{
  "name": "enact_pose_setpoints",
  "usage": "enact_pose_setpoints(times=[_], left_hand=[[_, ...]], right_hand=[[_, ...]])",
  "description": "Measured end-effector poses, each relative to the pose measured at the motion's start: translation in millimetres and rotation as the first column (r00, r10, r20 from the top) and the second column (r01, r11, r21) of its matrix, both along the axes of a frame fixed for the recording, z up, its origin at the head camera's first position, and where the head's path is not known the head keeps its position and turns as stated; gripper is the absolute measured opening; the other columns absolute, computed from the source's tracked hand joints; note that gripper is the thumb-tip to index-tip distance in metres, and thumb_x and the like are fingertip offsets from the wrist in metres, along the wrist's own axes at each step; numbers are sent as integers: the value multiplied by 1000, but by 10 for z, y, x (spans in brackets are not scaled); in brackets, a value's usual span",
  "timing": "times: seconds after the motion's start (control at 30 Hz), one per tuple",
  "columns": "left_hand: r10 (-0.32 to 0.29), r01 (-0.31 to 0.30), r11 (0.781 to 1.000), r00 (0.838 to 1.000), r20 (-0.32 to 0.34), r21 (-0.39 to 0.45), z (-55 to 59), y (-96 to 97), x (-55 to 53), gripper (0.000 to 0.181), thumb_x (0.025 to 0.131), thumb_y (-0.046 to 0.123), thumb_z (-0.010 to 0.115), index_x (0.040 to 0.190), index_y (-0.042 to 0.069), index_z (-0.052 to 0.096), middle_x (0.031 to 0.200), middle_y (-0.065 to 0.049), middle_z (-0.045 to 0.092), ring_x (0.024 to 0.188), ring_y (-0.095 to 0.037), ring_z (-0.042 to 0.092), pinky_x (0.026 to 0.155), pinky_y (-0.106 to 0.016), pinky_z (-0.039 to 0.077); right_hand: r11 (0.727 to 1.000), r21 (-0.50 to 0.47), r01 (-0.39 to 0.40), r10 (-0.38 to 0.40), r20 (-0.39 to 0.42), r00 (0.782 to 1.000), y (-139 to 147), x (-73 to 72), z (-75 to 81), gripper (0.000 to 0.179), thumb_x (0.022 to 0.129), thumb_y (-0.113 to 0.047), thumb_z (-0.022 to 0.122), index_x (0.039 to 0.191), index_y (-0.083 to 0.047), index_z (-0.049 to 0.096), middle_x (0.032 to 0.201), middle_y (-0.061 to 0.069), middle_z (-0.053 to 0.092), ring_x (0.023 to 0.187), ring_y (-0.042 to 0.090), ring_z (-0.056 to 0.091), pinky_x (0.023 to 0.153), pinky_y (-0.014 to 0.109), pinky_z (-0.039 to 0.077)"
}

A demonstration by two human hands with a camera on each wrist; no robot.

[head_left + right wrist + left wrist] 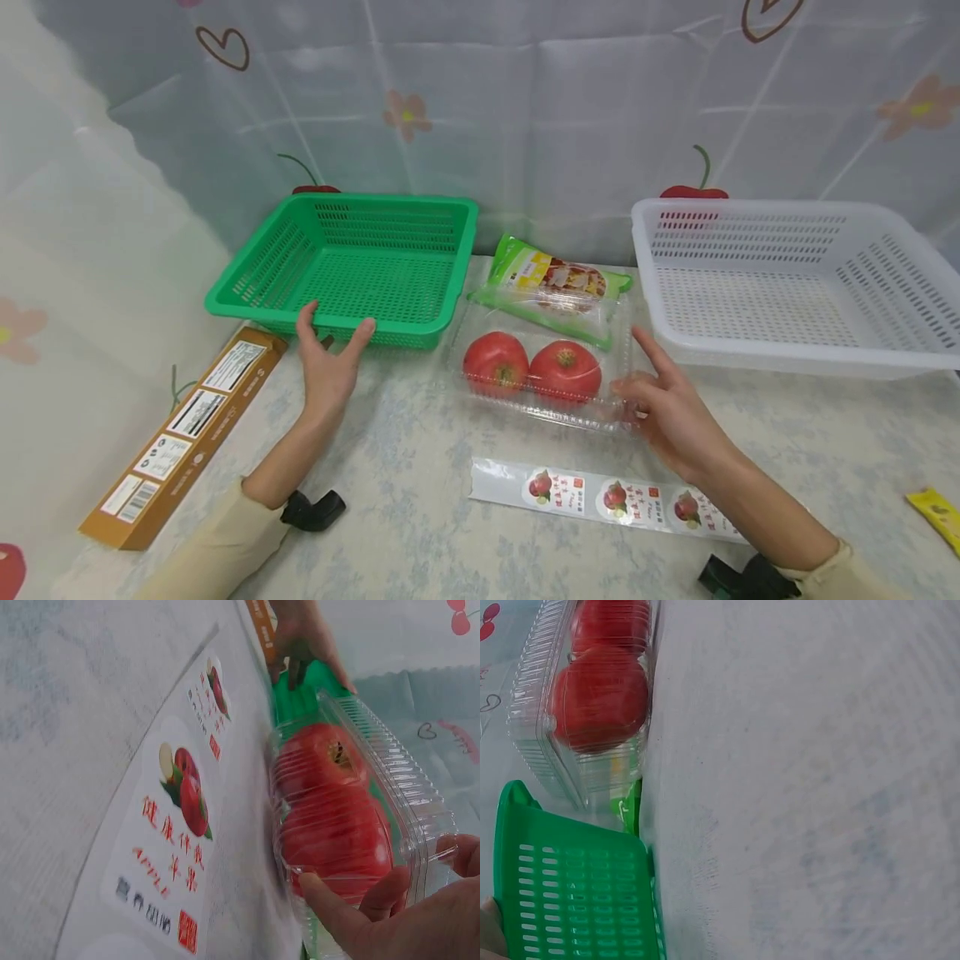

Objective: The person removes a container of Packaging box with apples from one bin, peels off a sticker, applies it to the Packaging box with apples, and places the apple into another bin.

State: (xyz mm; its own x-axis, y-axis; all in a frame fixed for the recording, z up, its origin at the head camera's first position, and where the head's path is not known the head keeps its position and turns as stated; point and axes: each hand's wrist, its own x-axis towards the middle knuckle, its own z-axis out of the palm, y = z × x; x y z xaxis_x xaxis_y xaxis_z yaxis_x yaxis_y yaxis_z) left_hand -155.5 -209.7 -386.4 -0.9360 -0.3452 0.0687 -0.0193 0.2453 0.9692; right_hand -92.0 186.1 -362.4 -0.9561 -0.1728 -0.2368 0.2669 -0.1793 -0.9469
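Two red apples (564,372) sit side by side in a clear plastic box (570,412) near the middle of the table. My right hand (675,412) holds the right side of this box, index finger stretched out along it. The right wrist view shows the thumb and fingers of that hand at the ribbed wall. At the front rim of the green basket (375,279), my left hand (330,371) is spread, thumb and index finger apart and touching the rim. Its other fingers are mostly hidden from the head view.
Behind the clear box lies a green food packet (517,271). A white basket (750,354) stands at the right. In front is a strip of apple stickers (577,492). A long brown carton (187,433) lies at the left, a small yellow packet (937,517) at the right edge.
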Motion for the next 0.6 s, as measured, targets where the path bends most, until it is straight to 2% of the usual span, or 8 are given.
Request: enact_pose_setpoints(times=[0.1,0.23,0.33,0.6], left_hand=[[0,0,1000,1000,1,-2,-2,2,1,90,87,49,72,155,31,16,161,0,7,139,-33,24,103,-51,34],[-3,3,1000,1000,6,-6,-1,0,5,90,88,49,72,155,32,15,161,1,6,140,-33,23,103,-52,34],[-8,9,1000,1000,12,-12,14,-3,1,90,88,50,71,155,32,14,162,0,6,140,-33,23,103,-52,35],[-31,32,999,998,51,-22,66,-23,5,93,88,51,70,156,32,11,162,-1,4,142,-33,20,105,-53,32]], right_hand=[[991,130,-34,34,1,999,46,-30,-14,83,99,-11,58,160,-30,5,78,-1,53,72,14,50,73,30,46],[965,257,-56,57,5,998,91,-54,-24,82,100,-20,59,160,-28,3,90,4,56,80,16,53,82,37,47],[958,282,-55,58,-5,998,105,-70,-26,80,101,-23,58,160,-27,5,93,6,56,82,17,54,85,39,46],[946,321,-44,61,-43,997,111,-76,-18,78,101,-27,58,160,-26,9,84,5,51,73,19,56,89,46,46]])
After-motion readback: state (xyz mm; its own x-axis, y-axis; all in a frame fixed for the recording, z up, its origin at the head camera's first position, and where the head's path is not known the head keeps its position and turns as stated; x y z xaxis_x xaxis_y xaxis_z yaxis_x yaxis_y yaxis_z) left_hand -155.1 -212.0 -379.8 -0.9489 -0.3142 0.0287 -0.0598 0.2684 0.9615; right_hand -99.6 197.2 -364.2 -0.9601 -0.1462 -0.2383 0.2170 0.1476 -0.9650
